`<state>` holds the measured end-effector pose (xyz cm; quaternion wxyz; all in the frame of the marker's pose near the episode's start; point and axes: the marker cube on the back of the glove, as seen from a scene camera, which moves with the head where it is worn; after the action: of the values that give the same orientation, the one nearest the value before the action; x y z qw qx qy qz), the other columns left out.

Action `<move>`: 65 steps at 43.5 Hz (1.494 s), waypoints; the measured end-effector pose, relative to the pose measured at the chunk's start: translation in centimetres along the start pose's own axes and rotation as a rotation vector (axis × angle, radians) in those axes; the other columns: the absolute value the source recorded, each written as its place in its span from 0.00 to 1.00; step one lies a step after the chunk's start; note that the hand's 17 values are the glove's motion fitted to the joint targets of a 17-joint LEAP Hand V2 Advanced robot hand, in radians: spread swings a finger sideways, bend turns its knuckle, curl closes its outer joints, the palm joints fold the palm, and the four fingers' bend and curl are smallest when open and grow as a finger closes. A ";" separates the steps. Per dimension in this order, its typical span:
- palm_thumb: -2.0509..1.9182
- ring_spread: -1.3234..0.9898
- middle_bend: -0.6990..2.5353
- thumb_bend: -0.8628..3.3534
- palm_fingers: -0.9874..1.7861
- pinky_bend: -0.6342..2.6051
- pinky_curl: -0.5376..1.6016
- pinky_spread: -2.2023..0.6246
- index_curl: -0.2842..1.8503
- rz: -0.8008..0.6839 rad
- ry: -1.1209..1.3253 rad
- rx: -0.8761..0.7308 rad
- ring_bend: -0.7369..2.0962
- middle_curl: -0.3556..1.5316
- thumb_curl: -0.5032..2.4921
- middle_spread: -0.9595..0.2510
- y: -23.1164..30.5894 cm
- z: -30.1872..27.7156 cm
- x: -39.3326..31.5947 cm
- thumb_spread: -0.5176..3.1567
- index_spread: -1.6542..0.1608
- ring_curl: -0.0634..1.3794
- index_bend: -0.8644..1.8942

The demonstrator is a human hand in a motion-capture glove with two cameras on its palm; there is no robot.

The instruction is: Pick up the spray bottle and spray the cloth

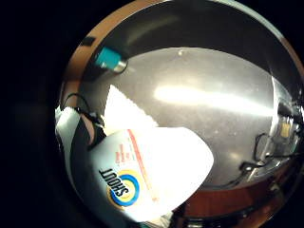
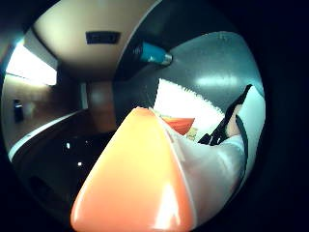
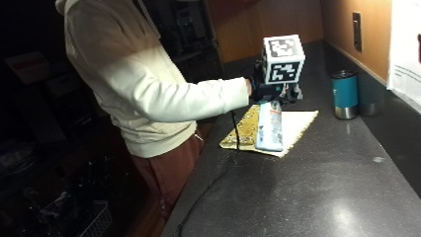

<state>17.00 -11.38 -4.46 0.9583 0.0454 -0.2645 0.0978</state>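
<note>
Holding the bottle (image 3: pixel 269 126) by its neck, my right hand (image 3: pixel 263 89) has its fingers curled round it, above the cloth (image 3: pixel 299 123) on the counter (image 3: pixel 315 192), tumbler (image 3: pixel 344 95) at two o'clock. Smooth plastic, probably light and slippery; the neck suits gripping.

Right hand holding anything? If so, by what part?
The right hand grips the spray bottle at its top, by the neck, above the cloth.

Dark countertop (image 3: pixel 315 187), wooden wall (image 3: pixel 339 19)
</note>
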 end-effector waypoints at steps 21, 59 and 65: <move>0.76 0.50 0.41 0.20 0.85 0.27 0.42 0.72 0.38 -0.057 0.629 -0.302 0.48 0.45 0.41 0.69 -0.6 7.5 -16.1 0.18 0.83 0.35 0.48; 0.76 0.50 0.40 0.20 0.85 0.27 0.42 0.72 0.38 -0.142 0.510 -0.242 0.48 0.45 0.42 0.69 1.0 15.2 -27.2 0.17 0.83 0.35 0.48; 0.76 0.50 0.40 0.20 0.85 0.27 0.42 0.72 0.38 -0.270 0.225 -0.114 0.48 0.45 0.42 0.69 1.1 14.4 -30.8 0.17 0.83 0.35 0.48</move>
<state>-16.35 -17.35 -8.00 0.9873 0.0149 -0.1523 -0.0425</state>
